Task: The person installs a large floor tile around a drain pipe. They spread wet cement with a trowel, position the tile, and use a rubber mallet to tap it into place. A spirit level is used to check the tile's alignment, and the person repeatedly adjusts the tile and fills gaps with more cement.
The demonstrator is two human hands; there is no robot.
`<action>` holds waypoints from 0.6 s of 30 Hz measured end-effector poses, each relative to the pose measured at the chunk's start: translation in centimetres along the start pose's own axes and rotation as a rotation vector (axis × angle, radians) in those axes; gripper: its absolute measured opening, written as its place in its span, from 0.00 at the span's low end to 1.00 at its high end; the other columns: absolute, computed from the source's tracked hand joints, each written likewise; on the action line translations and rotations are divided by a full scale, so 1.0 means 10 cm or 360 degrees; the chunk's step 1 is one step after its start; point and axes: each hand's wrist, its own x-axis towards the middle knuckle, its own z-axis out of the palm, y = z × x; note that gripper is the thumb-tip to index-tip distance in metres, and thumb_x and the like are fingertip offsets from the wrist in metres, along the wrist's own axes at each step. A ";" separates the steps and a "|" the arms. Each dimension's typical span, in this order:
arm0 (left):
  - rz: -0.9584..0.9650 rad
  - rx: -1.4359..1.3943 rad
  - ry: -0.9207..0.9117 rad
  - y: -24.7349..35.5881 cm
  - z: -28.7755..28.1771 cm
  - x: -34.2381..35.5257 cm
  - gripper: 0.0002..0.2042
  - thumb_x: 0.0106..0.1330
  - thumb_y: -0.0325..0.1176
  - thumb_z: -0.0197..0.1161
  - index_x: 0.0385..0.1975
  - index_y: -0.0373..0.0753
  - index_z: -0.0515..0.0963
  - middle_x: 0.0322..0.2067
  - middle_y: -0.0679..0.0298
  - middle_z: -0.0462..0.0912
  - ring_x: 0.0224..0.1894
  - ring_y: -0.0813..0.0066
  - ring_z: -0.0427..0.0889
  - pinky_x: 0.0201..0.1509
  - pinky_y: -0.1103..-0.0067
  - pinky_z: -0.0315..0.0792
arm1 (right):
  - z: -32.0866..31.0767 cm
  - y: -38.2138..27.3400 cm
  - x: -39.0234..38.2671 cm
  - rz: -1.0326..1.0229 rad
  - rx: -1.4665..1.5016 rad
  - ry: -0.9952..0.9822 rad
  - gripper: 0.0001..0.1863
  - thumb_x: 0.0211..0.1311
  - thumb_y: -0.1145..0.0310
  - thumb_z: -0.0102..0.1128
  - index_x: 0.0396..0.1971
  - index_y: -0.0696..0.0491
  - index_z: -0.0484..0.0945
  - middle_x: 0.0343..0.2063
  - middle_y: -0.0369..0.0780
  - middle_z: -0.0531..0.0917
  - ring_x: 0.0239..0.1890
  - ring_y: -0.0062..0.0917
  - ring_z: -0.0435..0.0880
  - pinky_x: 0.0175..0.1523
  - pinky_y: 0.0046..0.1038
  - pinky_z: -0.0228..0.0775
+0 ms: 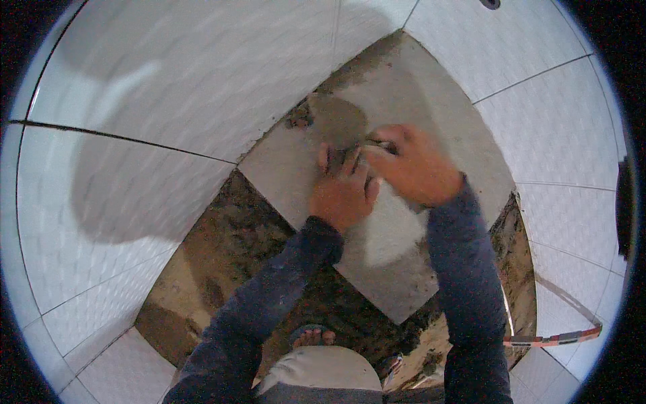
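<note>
A grey floor tile (397,262) lies cornerwise into the corner between two white tiled walls. On its far part is a rounded trowel blade (336,120) smeared with brown-grey mortar. My right hand (416,167) is curled around the trowel's dark handle just right of the blade. Just below the blade, my left hand (343,196) rests on the tile, palm down. Its fingertips touch the spot where blade and handle meet. Both forearms are in dark blue sleeves.
White wall tiles (168,87) rise at left and right (565,135). A rough brown mortar bed (229,249) lies bare around the near edges of the grey tile. An orange level (553,339) lies at lower right. My sandalled feet (311,335) stand on the mortar.
</note>
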 end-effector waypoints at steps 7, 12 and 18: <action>0.0016 -0.0010 0.0133 0.03 -0.02 0.06 0.28 0.69 0.47 0.54 0.62 0.33 0.71 0.61 0.50 0.73 0.66 0.56 0.70 0.76 0.50 0.44 | -0.35 0.21 0.32 -0.0180 -0.0247 -0.0018 0.16 0.60 0.60 0.63 0.44 0.53 0.85 0.36 0.49 0.86 0.40 0.45 0.85 0.49 0.40 0.76; 0.0004 0.0046 0.0104 0.01 0.01 0.06 0.27 0.70 0.50 0.53 0.62 0.36 0.72 0.67 0.52 0.68 0.71 0.53 0.64 0.76 0.50 0.45 | -0.47 0.21 0.44 -0.0029 -0.0723 0.0026 0.15 0.60 0.61 0.62 0.44 0.52 0.85 0.36 0.50 0.85 0.41 0.46 0.85 0.49 0.42 0.76; -0.0031 0.0021 0.0039 0.05 -0.03 0.07 0.28 0.71 0.50 0.53 0.64 0.36 0.70 0.68 0.52 0.66 0.72 0.54 0.62 0.75 0.49 0.46 | -0.44 0.06 0.34 -0.0089 -0.0576 -0.0020 0.16 0.63 0.60 0.59 0.42 0.55 0.85 0.36 0.50 0.85 0.39 0.47 0.84 0.48 0.43 0.76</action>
